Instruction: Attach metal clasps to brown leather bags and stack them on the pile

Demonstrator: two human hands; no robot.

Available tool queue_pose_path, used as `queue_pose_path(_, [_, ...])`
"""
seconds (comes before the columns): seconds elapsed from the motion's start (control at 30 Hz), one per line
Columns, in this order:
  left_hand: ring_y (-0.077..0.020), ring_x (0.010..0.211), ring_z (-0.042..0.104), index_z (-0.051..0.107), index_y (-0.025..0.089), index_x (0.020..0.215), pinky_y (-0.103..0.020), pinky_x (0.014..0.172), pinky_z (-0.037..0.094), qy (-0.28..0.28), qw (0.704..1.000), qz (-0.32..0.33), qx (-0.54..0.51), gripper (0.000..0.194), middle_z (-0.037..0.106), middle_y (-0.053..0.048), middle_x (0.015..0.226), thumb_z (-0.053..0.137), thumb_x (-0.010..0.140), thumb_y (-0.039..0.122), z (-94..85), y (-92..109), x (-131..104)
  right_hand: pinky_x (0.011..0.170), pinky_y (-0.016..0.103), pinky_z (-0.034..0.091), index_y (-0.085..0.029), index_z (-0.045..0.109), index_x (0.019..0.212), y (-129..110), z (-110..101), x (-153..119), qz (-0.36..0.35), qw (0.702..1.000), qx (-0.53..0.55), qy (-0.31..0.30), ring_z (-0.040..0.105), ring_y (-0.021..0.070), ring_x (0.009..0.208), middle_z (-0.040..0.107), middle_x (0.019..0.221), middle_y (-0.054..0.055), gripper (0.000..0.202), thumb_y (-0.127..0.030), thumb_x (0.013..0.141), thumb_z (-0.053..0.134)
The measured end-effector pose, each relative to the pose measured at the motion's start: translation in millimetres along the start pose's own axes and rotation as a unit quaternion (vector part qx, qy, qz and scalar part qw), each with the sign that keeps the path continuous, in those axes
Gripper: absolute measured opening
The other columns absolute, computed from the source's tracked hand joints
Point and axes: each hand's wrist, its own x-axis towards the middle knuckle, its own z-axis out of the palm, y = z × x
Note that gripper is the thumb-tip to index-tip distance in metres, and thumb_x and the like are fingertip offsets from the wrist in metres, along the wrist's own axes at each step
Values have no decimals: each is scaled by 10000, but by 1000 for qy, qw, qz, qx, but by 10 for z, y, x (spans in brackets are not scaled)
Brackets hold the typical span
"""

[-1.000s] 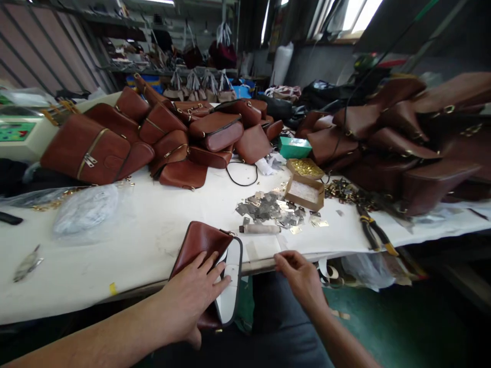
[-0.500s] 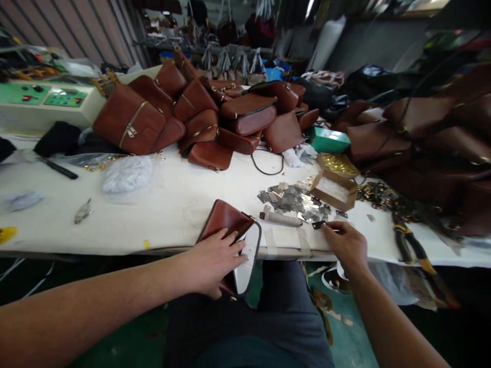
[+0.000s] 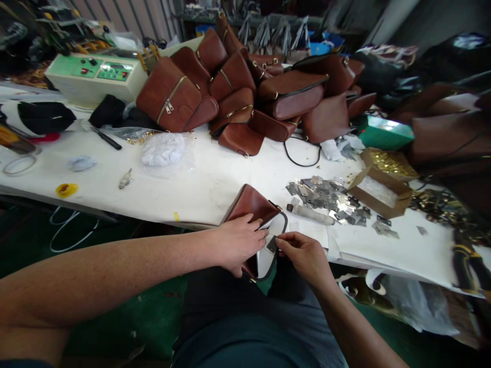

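A brown leather bag [image 3: 249, 202] rests at the table's front edge, with its pale lined flap [image 3: 266, 260] facing up. My left hand [image 3: 241, 243] lies on the bag and flap with its fingers spread. Between the thumb and fingers of my right hand [image 3: 303, 253] is a small dark metal plate [image 3: 272, 244], held against the flap. Just behind the right hand lies a grey stick-like tool [image 3: 310, 214]. Beyond it is a pile of loose metal plates [image 3: 326, 194].
Brown bags [image 3: 284, 97] are heaped along the back. An open cardboard box [image 3: 379, 191] and a green box [image 3: 385, 135] stand at the right, near black-yellow pliers [image 3: 466, 266]. At the left are a plastic bag [image 3: 163, 151] and a green-panelled machine [image 3: 95, 76].
My right hand has moved left with the metal plate, from beside the pile to the flap. My left hand stays on the bag. The view has turned left.
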Motion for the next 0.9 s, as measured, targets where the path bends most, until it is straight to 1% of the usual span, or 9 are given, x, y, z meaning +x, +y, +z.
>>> queue_pose_path(0.1, [-403,1385,439,500,71,1485,-557,1162,345,3,1000,-4,-7,1111,505,-180,1560,856,599,638,-21,-2,-6,627,286,464,-195,765,938,-6,-19,10,-7,999,-31,0,681,190,669,742,745,24,266,-439,841,722])
queue_pose_path(0.17, [-408,1390,440,481,104,1502,-561,1166,337,3,1000,-4,-12,1113,498,-173,1565,865,598,627,-36,-1,-10,640,291,474,-208,766,937,-12,-26,16,-15,999,-46,0,688,195,690,750,773,20,260,-445,847,708])
queue_pose_path(0.27, [-426,1396,439,486,167,1503,-583,1171,314,-1,1000,3,-12,1087,496,-164,1564,876,596,622,-42,1,-12,689,299,487,-231,771,934,-13,-20,33,-49,995,-88,4,709,203,762,768,839,14,233,-435,861,686])
queue_pose_path(0.37, [-435,1410,424,487,199,1505,-590,1174,301,-5,1000,7,-8,1076,482,-165,1573,876,598,627,-34,2,-9,708,304,482,-236,777,913,-22,-15,39,-74,989,-128,9,717,208,780,774,844,12,204,-402,868,667])
queue_pose_path(0.6, [-424,1422,405,470,172,1518,-587,1201,272,-10,1000,3,-14,1095,460,-175,1589,871,599,612,-45,-3,8,711,300,485,-219,784,916,-75,-44,17,-74,989,-127,-10,719,215,785,779,850,25,217,-378,881,641])
queue_pose_path(0.9, [-421,1446,387,501,195,1498,-574,1221,246,-17,1000,4,-25,1078,458,-165,1590,889,587,619,-88,-12,5,699,290,468,-211,778,893,-74,-57,34,-80,989,-121,-14,693,203,756,762,819,16,215,-356,871,621])
